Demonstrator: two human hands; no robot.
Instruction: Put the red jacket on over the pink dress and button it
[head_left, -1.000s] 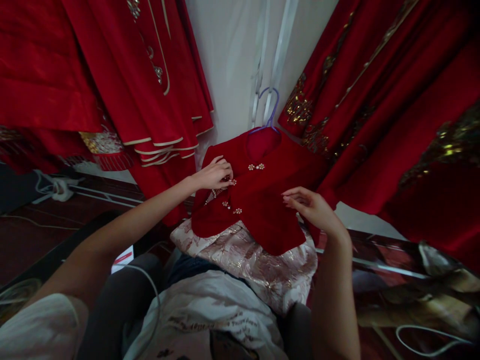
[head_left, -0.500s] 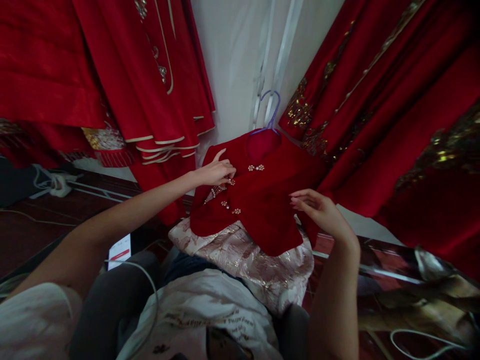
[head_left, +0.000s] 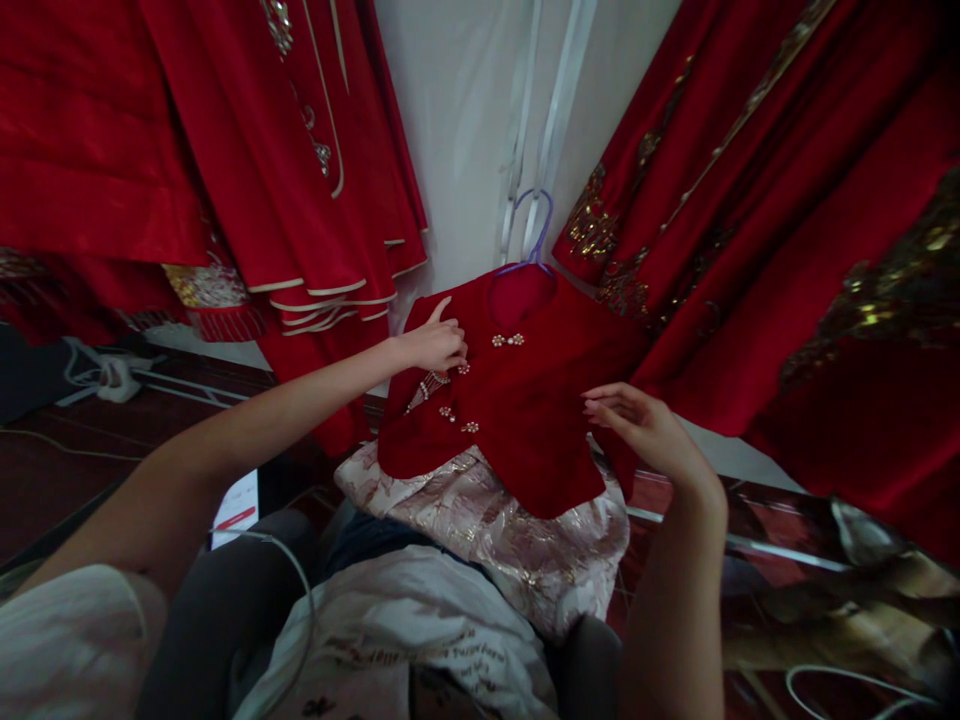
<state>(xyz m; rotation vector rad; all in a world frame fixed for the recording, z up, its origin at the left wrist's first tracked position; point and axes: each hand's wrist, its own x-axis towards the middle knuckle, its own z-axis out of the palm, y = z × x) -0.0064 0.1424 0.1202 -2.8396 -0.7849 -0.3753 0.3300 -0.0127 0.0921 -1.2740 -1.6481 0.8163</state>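
Observation:
A dark red jacket (head_left: 525,420) on a purple hanger (head_left: 541,225) is spread over my lap, with a pale brocade cloth with a metallic sheen (head_left: 517,535) under it. My left hand (head_left: 436,345) rests on the jacket's left half, fingertips pinched at a beaded flower clasp (head_left: 463,369), one finger sticking up. A beaded tassel (head_left: 427,390) hangs just below that hand. More beaded clasps sit at the neckline (head_left: 508,341) and near the hem (head_left: 469,428). My right hand (head_left: 630,415) is over the jacket's right side, thumb and fingertips close together; anything thin between them is too small to see.
Red embellished garments hang at the left (head_left: 225,150) and right (head_left: 750,250). A white metal rack pole (head_left: 551,130) stands behind the hanger. A lit phone (head_left: 236,508) with a white cable (head_left: 300,590) lies by my left leg. Wrapped bundles (head_left: 862,600) are at the lower right.
The view has shifted slightly. Both hands keep nearly the same places and poses over the jacket, the left still at the beaded clasp.

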